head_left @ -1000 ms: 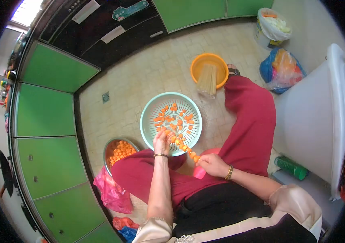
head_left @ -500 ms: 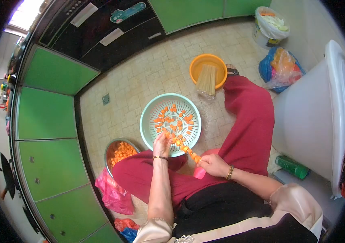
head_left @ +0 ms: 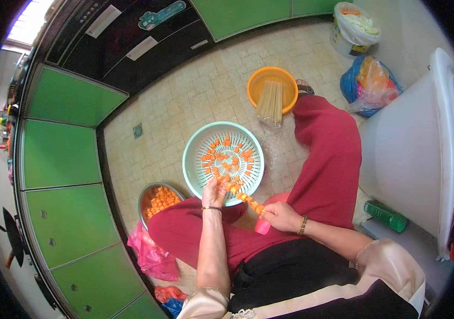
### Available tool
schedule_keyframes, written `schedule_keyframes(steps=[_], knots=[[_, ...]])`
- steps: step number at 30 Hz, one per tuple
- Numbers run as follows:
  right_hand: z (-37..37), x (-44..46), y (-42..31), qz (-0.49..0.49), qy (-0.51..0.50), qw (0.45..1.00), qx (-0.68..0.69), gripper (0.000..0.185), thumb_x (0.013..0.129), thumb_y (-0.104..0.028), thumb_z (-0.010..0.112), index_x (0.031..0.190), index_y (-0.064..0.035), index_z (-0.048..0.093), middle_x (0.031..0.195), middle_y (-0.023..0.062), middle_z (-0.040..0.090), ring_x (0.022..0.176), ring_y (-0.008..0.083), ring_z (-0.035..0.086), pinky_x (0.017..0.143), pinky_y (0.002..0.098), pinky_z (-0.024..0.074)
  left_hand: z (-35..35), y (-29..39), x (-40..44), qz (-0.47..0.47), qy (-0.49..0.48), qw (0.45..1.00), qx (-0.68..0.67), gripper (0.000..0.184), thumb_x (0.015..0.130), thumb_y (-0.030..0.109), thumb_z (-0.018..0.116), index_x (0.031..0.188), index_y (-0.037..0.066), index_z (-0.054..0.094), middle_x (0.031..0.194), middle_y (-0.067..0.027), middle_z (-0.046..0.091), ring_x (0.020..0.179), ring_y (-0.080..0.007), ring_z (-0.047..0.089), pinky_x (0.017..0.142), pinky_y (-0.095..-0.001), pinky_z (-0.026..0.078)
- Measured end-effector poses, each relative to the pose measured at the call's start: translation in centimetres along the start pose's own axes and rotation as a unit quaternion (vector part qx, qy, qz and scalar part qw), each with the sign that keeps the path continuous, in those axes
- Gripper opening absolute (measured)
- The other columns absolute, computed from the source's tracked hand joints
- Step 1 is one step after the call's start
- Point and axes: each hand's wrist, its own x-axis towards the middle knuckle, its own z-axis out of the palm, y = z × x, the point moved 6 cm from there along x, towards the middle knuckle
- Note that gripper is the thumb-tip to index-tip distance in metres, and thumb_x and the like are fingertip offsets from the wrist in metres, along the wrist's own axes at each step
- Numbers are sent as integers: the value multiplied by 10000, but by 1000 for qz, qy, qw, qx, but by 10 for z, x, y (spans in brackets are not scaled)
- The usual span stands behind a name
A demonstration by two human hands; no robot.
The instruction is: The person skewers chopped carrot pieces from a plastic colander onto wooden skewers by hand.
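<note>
A skewer of orange carrot cubes slants between my two hands, partly over the near rim of the pale green colander. My right hand is closed on its lower end. At the upper end, the fingers of my left hand are pinched at a carrot cube; the fingers partly hide it. Loose carrot cubes lie scattered across the colander's slotted bottom. More cubes fill a metal bowl beside my left knee.
An orange basin holds a clear packet of thin wooden sticks. Pink bags lie by the left cabinets. On the right are a white tub, a green canister, a blue bag and a lined bucket.
The view has shifted slightly. Both hands stay nearly in place on the skewer, with only a small movement of the left fingers at its upper end.
</note>
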Motion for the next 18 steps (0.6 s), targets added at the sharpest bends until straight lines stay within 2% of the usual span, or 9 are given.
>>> schedule_keyframes(steps=[2,5,8,11,14,17,18], knots=[[-2,-1,-3,2,-3,1000,-10,238,740,-239,483,705,-32,598,655,156,583,627,257,583,585,351,441,-3,-1,-1,2,27,1000,-5,178,790,97,508,948,18,487,866,-103,541,775,-220,544,673,-330,493],[-1,0,-1,4,-1,1000,-3,237,737,-239,486,702,-31,595,649,158,580,623,262,580,581,355,439,0,-3,0,-2,-13,1000,-9,158,777,95,530,914,25,494,841,-89,543,770,-211,543,672,-333,492],[0,0,3,1,5,1000,0,238,735,-239,490,697,-28,592,647,158,580,621,264,579,579,359,437,2,-3,-4,5,41,999,28,107,792,90,496,863,10,506,771,-85,545,729,-221,547,651,-343,493],[0,2,5,-8,14,1000,13,241,733,-239,495,679,-20,579,636,159,574,608,267,575,566,364,430,4,-3,-7,15,63,996,57,110,799,97,490,861,7,505,769,-89,545,715,-208,546,639,-332,495],[0,2,5,3,-1,1000,1,250,734,-243,495,656,-16,566,628,161,571,599,277,570,555,373,422,8,-2,-8,8,41,998,44,114,805,101,480,853,1,506,766,-89,543,700,-209,541,651,-321,494],[0,3,7,-20,18,1000,5,250,747,-239,491,655,-16,558,588,152,554,542,241,552,514,356,408,1,-1,-3,-6,38,999,3,181,808,98,472,941,-26,472,839,-113,539,751,-241,549,677,-312,489],[-1,4,9,-16,35,999,28,246,755,-232,488,663,-15,559,572,136,548,524,211,538,500,342,401,-1,2,-1,15,34,999,12,212,813,103,466,975,-32,450,878,-125,532,775,-254,549,683,-313,487]])
